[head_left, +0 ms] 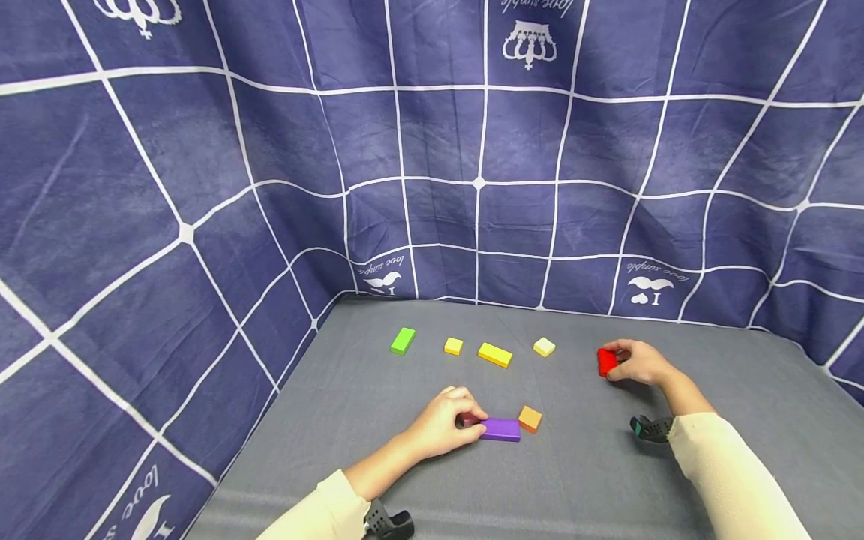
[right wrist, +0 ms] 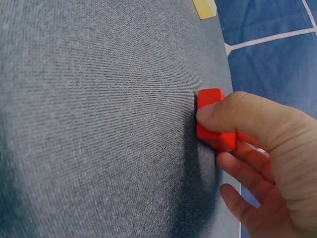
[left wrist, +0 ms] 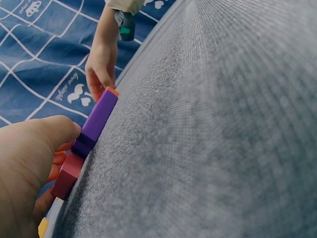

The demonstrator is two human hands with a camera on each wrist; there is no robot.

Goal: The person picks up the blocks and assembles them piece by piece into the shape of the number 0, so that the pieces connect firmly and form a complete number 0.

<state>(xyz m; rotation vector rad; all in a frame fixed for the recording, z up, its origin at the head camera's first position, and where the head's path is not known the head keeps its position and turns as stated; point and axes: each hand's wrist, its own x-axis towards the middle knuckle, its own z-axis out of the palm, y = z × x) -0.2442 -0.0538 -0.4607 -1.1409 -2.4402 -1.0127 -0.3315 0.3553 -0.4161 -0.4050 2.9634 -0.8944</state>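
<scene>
Near the front of the table, my left hand (head_left: 442, 424) pinches the left end of a long purple block (head_left: 501, 430) between thumb and fingers. A dark red block (left wrist: 68, 177) lines up end to end with it, on the palm side, partly covered by the fingers in the head view. An orange block (head_left: 529, 419) sits at the purple block's right end. Farther right and back, my right hand (head_left: 637, 362) grips a bright red block (right wrist: 210, 125), with the thumb on one face and fingers around the other side.
Toward the back stand a green block (head_left: 403, 340), a small yellow block (head_left: 454, 346), a longer yellow block (head_left: 496, 355) and a pale yellow block (head_left: 544, 346). The grey cloth-covered table (head_left: 324, 420) meets a blue checked curtain (head_left: 445, 217) behind and at left.
</scene>
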